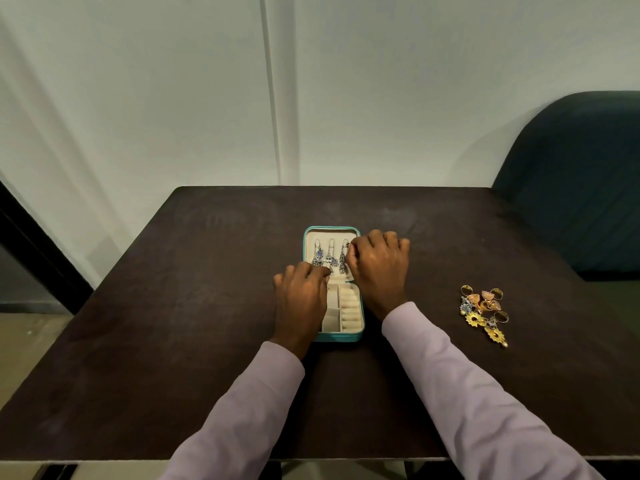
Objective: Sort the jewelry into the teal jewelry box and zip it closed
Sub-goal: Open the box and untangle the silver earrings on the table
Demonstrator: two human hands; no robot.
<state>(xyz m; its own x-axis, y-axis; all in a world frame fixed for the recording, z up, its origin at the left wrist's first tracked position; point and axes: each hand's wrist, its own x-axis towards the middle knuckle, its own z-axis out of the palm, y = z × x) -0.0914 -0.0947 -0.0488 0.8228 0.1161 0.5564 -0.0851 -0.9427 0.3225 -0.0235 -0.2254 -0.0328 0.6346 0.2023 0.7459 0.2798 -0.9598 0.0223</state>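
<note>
Teal box: lies open near the middle of the dark table, lid flat on the far side, base on the near side; zip not done up.
Lid lining: cream; three silver drop earrings with blue stones hang side by side on it.
Base: cream compartments on the left, a column of ring rolls on the right; nothing can be made out in the visible compartments.
Left hand: rests over the left edge of the box where lid meets base, fingers curled, fingertips at the lower end of the earrings. Whether it pinches anything cannot be told.
Right hand: at the right edge of the lid, fingers curled, thumb and forefinger closed at the top of the rightmost earring, apparently pinching it.
Loose jewellery: a small heap of gold, rose and silver pieces, rings among them, lies on the table well to the right of the box, apart from both hands.
Sleeves: pale lilac, both forearms over the near table edge.
Chair: dark teal backrest at the far right, beside the table.
</note>
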